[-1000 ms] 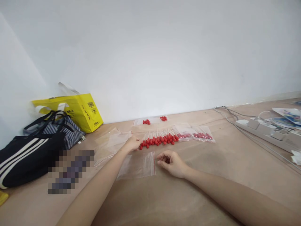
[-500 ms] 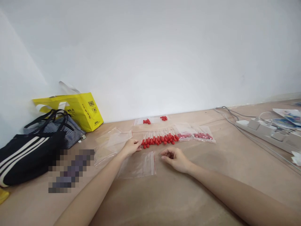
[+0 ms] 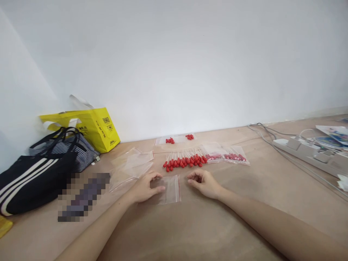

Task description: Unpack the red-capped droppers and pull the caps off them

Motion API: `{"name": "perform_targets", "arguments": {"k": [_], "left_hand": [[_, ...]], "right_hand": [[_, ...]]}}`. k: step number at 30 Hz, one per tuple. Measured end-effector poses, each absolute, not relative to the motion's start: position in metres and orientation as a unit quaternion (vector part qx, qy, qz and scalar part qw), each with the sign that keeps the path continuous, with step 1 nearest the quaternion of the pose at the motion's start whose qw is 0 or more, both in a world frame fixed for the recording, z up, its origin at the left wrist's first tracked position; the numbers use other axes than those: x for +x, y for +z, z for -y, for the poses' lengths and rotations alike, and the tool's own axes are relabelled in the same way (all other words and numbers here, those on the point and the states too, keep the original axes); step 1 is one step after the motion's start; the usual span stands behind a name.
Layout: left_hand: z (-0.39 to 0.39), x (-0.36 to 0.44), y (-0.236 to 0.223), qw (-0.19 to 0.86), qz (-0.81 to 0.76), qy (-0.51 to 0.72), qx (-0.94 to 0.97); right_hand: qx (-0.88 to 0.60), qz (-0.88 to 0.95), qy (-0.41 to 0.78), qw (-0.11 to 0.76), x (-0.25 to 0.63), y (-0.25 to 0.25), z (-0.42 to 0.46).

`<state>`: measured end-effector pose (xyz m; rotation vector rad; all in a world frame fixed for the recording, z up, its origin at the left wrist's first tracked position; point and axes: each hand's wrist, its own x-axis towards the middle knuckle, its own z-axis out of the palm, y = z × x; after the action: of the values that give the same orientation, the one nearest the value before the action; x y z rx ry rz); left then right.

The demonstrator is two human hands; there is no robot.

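My left hand (image 3: pixel 149 186) hovers over or rests on the left part of a clear zip bag (image 3: pixel 171 190), its thumb and fingers apart and nothing between them. This bag lies flat, its red-edged mouth facing right. To the right of the mouth, my right hand (image 3: pixel 203 184) is loosely curled, with a small gap between thumb and fingers and nothing visible in it. Just beyond both hands lies a row of red-tipped white sticks (image 3: pixel 185 161), the red ends toward me. Whether the left fingers touch the bag, I cannot tell.
Filled zip bags (image 3: pixel 228 155) lie right of the row; another bag (image 3: pixel 176 139) with red tips is by the wall. More clear bags (image 3: pixel 132 165) overlap at left. A black bag (image 3: pixel 40 181), a yellow bag (image 3: pixel 104 127) and a power strip (image 3: pixel 312 148) flank the area.
My left hand has let go of the leftmost red tips and drawn back toward me onto the clear bag, its fingers spreading. My right hand shifted slightly right.
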<state>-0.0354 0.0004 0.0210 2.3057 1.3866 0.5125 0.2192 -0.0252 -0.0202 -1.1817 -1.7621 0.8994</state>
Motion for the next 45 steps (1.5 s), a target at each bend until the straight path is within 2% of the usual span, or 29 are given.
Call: {"name": "perform_targets", "arguments": {"k": [7, 16, 19, 22, 24, 26, 28, 29, 30, 32, 34, 36, 38, 42, 45], "left_hand": [[0.007, -0.035, 0.023, 0.283, -0.514, 0.096, 0.804], [0.028, 0.011, 0.013, 0.264, -0.375, 0.156, 0.875], [0.035, 0.018, 0.01, 0.239, -0.363, 0.209, 0.876], [0.036, 0.014, 0.008, 0.215, -0.37, 0.26, 0.866], [0.034, 0.008, 0.009, 0.202, -0.392, 0.283, 0.852], [0.032, 0.004, 0.01, 0.198, -0.419, 0.288, 0.838], [0.03, 0.002, 0.011, 0.204, -0.433, 0.273, 0.834], [0.03, 0.003, 0.011, 0.209, -0.432, 0.26, 0.838], [0.029, 0.003, 0.011, 0.213, -0.425, 0.246, 0.845], [0.029, 0.004, 0.01, 0.208, -0.406, 0.223, 0.861], [0.03, 0.005, 0.009, 0.197, -0.391, 0.212, 0.873], [0.03, 0.005, 0.009, 0.19, -0.387, 0.209, 0.878], [0.031, 0.004, 0.009, 0.191, -0.388, 0.206, 0.878], [0.031, 0.003, 0.01, 0.195, -0.389, 0.203, 0.877], [0.031, 0.004, 0.011, 0.198, -0.387, 0.202, 0.878]], "right_hand": [[-0.48, 0.702, 0.353, 0.39, 0.219, -0.018, 0.027], [-0.519, 0.706, 0.345, 0.335, 0.203, -0.009, 0.031], [-0.52, 0.681, 0.389, 0.337, 0.203, -0.013, 0.03], [-0.462, 0.628, 0.475, 0.409, 0.219, -0.008, 0.024], [-0.443, 0.582, 0.469, 0.496, 0.241, 0.002, 0.016], [-0.471, 0.538, 0.366, 0.595, 0.272, 0.014, 0.006], [-0.535, 0.456, 0.178, 0.689, 0.305, 0.022, -0.005], [-0.56, 0.427, 0.074, 0.706, 0.32, 0.023, -0.01], [-0.581, 0.424, -0.015, 0.694, 0.332, 0.02, -0.014], [-0.601, 0.475, -0.096, 0.636, 0.349, 0.009, -0.022], [-0.61, 0.567, -0.084, 0.547, 0.355, -0.008, -0.028], [-0.607, 0.671, -0.027, 0.425, 0.355, -0.021, -0.033], [-0.612, 0.712, 0.022, 0.344, 0.358, -0.026, -0.037], [-0.764, 0.535, -0.002, 0.36, 0.385, -0.02, -0.038], [-0.835, 0.437, -0.003, 0.333, 0.41, -0.017, -0.034]]}}
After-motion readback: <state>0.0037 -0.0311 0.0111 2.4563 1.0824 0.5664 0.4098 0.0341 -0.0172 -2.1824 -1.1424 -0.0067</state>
